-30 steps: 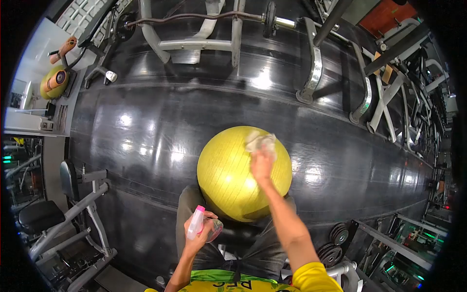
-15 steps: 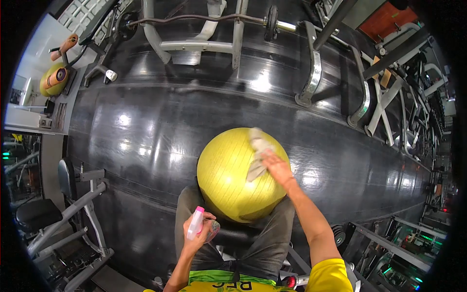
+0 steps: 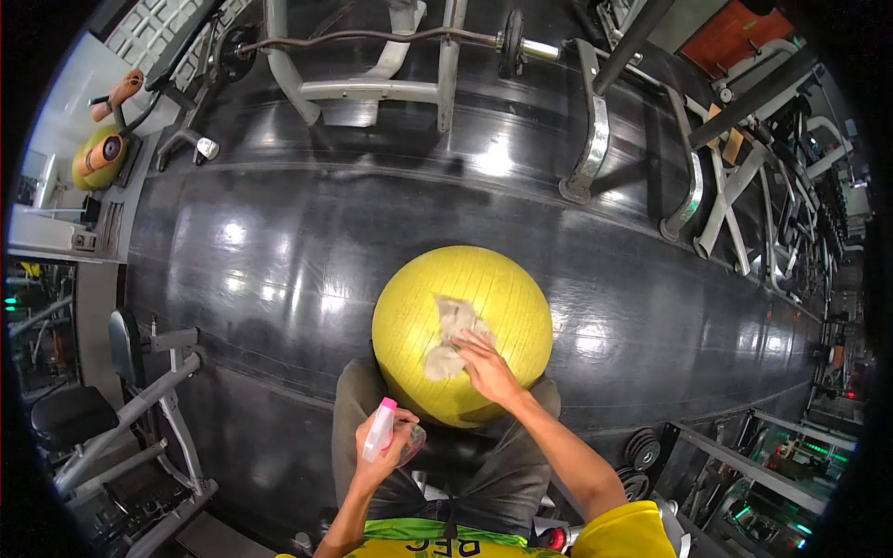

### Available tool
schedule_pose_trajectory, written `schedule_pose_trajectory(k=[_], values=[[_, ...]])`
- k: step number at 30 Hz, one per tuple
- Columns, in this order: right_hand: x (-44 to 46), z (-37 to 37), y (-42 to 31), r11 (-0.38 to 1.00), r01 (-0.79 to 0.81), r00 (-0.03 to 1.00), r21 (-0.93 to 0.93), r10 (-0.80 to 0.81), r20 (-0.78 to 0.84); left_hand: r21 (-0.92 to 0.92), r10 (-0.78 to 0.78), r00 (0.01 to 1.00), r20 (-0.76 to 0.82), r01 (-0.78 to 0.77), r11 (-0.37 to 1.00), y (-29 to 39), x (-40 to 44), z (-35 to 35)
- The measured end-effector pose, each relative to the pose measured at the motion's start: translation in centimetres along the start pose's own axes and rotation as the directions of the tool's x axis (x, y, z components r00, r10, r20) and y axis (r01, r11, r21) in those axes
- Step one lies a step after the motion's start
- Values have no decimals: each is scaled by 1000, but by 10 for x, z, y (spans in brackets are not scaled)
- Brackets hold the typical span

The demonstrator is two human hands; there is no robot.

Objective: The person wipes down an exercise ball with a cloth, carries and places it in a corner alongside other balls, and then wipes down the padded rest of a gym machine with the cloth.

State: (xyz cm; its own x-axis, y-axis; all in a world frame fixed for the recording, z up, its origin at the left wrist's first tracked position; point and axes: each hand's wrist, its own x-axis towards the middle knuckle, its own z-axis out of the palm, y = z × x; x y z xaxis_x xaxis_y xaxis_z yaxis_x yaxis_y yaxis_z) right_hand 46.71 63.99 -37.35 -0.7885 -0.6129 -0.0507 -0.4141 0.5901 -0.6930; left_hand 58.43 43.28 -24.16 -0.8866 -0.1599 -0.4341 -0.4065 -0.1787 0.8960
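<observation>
A large yellow exercise ball [image 3: 409, 298] rests between my knees. My right hand [image 3: 487, 368] presses a crumpled grey-beige cloth [image 3: 456, 321] against the upper face of the ball, its fingers lying over the fabric. Left of the ball, above my thigh, my left hand [image 3: 379, 446] is wrapped around a spray bottle [image 3: 379, 430] with a pink and whitish head. The bottle's clear body shows partly behind the fingers.
Ahead stands a grey bench frame [image 3: 372, 90] carrying a curved barbell [image 3: 372, 35]. A padded machine [image 3: 74, 414] is at left, a metal rack [image 3: 744, 465] at lower right. Another ball [image 3: 99, 158] sits far left. Black shiny flooring [image 3: 242, 223] surrounds me.
My right hand has slid the cloth from the ball's upper right toward its middle, leftward and nearer to me. My left hand stays around the spray bottle, almost unmoved.
</observation>
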Motion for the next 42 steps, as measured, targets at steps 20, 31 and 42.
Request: schedule_pose_trajectory(k=[20, 31, 42], values=[[37, 10, 20, 870, -287, 955, -400, 295, -42, 41, 5, 1000, -15, -5, 999, 0, 4, 0], [57, 4, 79, 868, -470, 859, -161, 408, -308, -14, -9, 999, -52, 8, 1000, -10, 5, -6], [69, 134, -16, 834, -143, 950, 533, -36, 312, 0, 6, 1000, -11, -6, 1000, -6, 3, -1]])
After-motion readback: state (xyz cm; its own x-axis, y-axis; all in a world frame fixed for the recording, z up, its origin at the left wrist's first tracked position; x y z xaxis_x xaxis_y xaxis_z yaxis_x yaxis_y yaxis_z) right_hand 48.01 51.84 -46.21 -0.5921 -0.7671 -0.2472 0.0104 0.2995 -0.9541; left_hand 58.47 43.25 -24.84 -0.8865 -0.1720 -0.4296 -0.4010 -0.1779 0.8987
